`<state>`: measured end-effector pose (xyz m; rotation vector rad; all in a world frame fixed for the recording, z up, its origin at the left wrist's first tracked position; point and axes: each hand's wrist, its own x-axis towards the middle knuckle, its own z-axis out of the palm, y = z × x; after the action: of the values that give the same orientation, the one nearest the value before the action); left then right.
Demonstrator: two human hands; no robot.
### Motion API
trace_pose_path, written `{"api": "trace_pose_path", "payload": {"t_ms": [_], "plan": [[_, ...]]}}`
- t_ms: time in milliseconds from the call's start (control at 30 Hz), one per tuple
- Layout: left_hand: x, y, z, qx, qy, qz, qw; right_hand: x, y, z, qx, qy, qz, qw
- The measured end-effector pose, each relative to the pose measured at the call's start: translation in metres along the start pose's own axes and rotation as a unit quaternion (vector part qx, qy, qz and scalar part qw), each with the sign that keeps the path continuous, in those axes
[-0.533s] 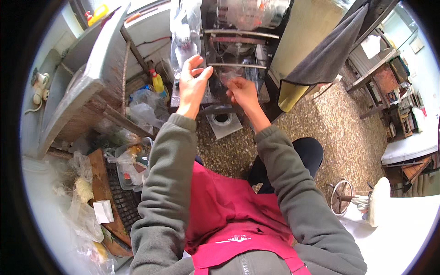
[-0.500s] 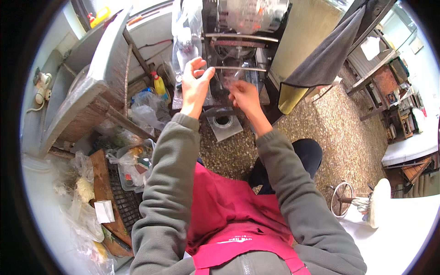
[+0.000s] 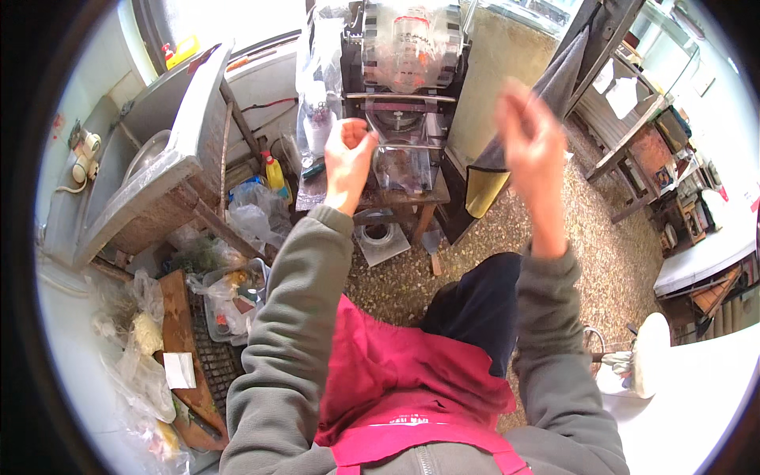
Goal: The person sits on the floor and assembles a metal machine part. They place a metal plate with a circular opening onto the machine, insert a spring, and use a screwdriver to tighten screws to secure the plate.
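Left hand half-curled, I can't tell if gripping; right hand blurred, grip unreadable; careless right sweep could snag grey cloth; left, drag plastic sheeting.

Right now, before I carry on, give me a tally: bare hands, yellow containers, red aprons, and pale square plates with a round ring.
Bare hands: 2, left hand and right hand
Yellow containers: 2, red-topped bottle and window-side container
Red apron: 1
Square plate: 1
Total: 6
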<state>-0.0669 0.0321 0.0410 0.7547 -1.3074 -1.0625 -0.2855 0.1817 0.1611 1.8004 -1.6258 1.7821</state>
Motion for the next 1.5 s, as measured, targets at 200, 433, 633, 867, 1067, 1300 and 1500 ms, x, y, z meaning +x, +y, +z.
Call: {"api": "trace_pose_path", "payload": {"t_ms": [200, 433, 633, 867, 1067, 1300, 1500], "plan": [[0.03, 0.052, -0.012, 0.085, 0.006, 0.022, 0.996, 0.159, -0.028, 0.043, -0.109, -0.067, -0.083, 0.988], [0.052, 0.098, -0.025, 0.028, 0.012, 0.104, 0.994, 0.119, 0.004, 0.067, -0.061, -0.1, -0.111, 0.987], [0.057, 0.132, -0.018, 0.036, -0.052, 0.186, 0.981, 0.056, 0.006, 0.041, -0.185, -0.049, -0.3, 0.934], [0.07, 0.113, -0.003, 0.098, -0.063, 0.236, 0.965, 0.017, 0.033, 0.023, 0.049, -0.032, -0.015, 0.998], [-0.023, 0.004, -0.005, 0.023, 0.001, -0.04, 0.999, -0.078, 0.069, 0.063, 0.166, -0.122, 0.317, 0.926], [-0.043, -0.101, 0.029, 0.035, 0.006, -0.182, 0.983, -0.126, 0.114, 0.124, 0.217, -0.16, 0.431, 0.861], [-0.024, -0.122, 0.055, -0.06, 0.029, -0.206, 0.976, -0.117, 0.125, 0.162, 0.28, -0.137, 0.421, 0.852]]}}
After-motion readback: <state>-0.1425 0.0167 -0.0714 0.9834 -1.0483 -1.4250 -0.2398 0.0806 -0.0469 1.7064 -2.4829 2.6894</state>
